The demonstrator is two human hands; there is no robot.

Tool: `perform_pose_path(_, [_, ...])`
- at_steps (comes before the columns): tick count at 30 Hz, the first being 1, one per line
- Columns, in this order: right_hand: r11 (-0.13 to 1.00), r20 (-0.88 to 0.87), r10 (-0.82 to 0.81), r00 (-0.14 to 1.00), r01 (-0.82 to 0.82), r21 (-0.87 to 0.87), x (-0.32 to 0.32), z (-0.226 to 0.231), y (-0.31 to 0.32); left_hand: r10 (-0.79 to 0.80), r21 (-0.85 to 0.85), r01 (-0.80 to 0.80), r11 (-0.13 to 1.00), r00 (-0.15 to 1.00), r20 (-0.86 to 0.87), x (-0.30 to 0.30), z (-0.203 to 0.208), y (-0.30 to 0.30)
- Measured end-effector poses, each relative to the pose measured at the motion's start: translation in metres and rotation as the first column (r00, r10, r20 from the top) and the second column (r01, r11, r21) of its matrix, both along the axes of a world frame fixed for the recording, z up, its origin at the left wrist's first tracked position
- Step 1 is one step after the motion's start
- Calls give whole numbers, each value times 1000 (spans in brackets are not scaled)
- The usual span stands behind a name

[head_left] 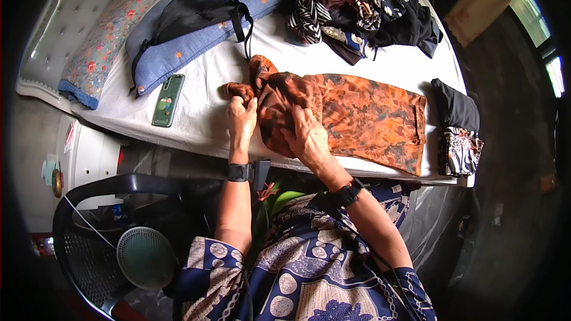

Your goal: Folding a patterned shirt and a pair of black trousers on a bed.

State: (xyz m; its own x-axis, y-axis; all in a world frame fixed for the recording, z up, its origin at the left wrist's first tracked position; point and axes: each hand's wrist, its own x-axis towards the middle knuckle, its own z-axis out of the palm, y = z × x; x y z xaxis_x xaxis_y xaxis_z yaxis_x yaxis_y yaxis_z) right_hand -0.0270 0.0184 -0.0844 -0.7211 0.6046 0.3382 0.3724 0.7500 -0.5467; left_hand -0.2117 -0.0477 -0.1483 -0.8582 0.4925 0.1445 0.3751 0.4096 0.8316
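Pinching the orange garment (375,120) at its bunched end, left hand (242,121). Right hand (310,137) on top, can't tell if gripping, rest spreads rightward

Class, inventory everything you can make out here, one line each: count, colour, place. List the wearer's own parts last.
bed: 1, white, centre
garment: 1, orange-brown, mid-bed
phone: 1, green, left on bed
blue pillow: 1, blue, upper left
bag: 1, black, on blue pillow
floral pillow: 1, blue-grey and red, far left
clothes heap: 1, mixed, top
folded clothes: 2, black and black-white, right
chair: 1, black, lower left
fan, apparently: 1, grey-green, by chair
cabinet: 1, white, left
curtain: 1, beige, upper right
wristbands: 2, black, both wrists
top: 1, blue patterned, bottom
left hand: 1, bare, gripping garment
right hand: 1, bare, on garment
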Motion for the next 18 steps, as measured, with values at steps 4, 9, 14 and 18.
perform_pose_path(4, [996, -19, 84, 996, -83, 38, 4, -2, -3, -3, 408, -1, 913, 1000, 8, 3, 8, 8])
perform_pose_path(9, [921, -85, 331, 940, -302, 246, 18, -6, -6, -266, 820, -88, 566, 921, 283, -6, 59, -26])
perform_pose_path(14, [892, -127, 442, 888, -420, 165, 18, 13, -21, -283, 894, 7, 447, 950, 134, 3, 121, -52])
perform_pose_path(18, [856, -381, 190, 905, -343, -388, 40, 58, -18, -116, 629, 197, 752, 979, -167, 57, 173, -51])
